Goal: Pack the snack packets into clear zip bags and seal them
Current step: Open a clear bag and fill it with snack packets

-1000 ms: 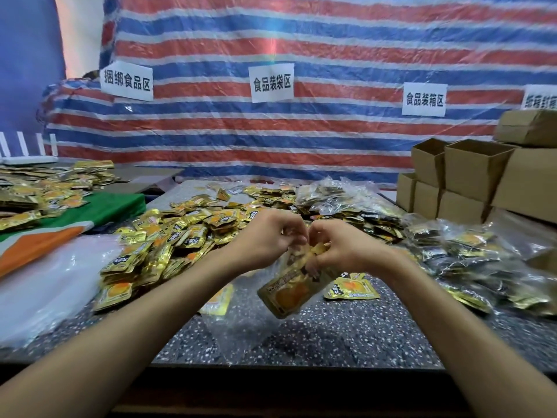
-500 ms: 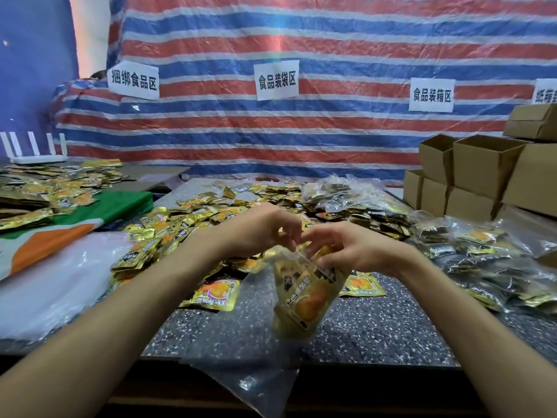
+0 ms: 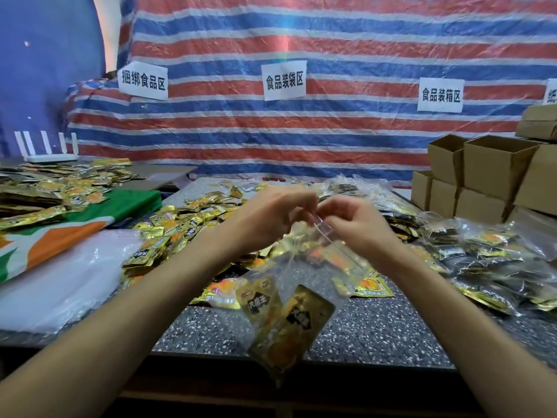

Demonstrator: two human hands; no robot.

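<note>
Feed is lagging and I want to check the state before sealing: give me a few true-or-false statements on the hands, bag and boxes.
1. The left hand and right hand each have a grip on the mouth of the clear plastic zip bag. True.
2. That bag is empty. False: gold foil snack packets sit in its bottom.
3. The bag lies flat on the speckled grey table. False: it hangs from the hands.
4. Open brown cardboard boxes stand at the right. True.
</note>
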